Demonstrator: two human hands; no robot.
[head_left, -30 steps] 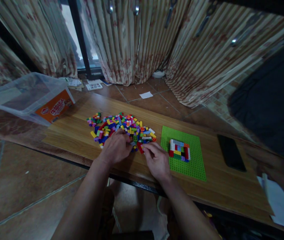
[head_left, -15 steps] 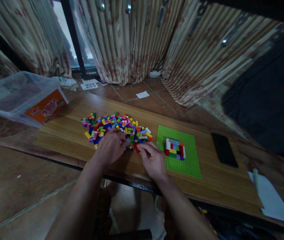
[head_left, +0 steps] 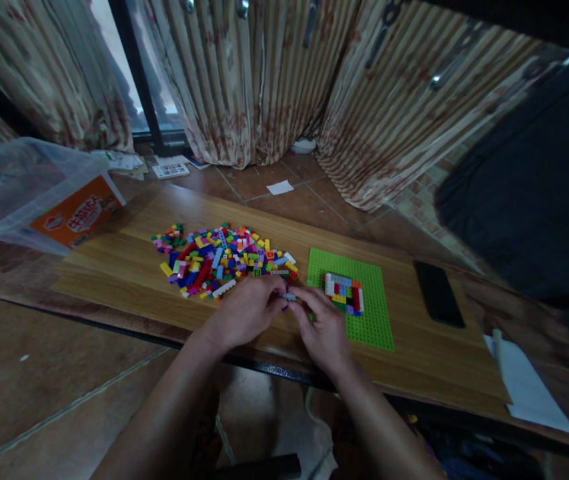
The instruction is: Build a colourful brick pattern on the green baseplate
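My left hand [head_left: 250, 308] and my right hand [head_left: 323, 327] meet over the near side of the table, fingertips pinched together. Between them is a small grey building brick [head_left: 289, 297], partly covered by the fingers. Left of and behind my left hand spreads a pile of mixed coloured bricks [head_left: 219, 257]. To the right of my right hand lies a green studded baseplate [head_left: 371, 333]. On it sits a low rectangular build of several colours [head_left: 344, 293], with white, red, yellow and blue bricks showing.
A clear plastic box [head_left: 9, 200] with an orange label stands at the table's left end. A black phone [head_left: 438, 293] lies right of the baseplate. White paper [head_left: 534, 387] is at the far right. Curtains [head_left: 244, 87] hang behind the wooden table [head_left: 129, 267].
My left hand has left the pile and moved right to join my right hand. The grey brick now shows between the fingertips of both. The view has shifted slightly.
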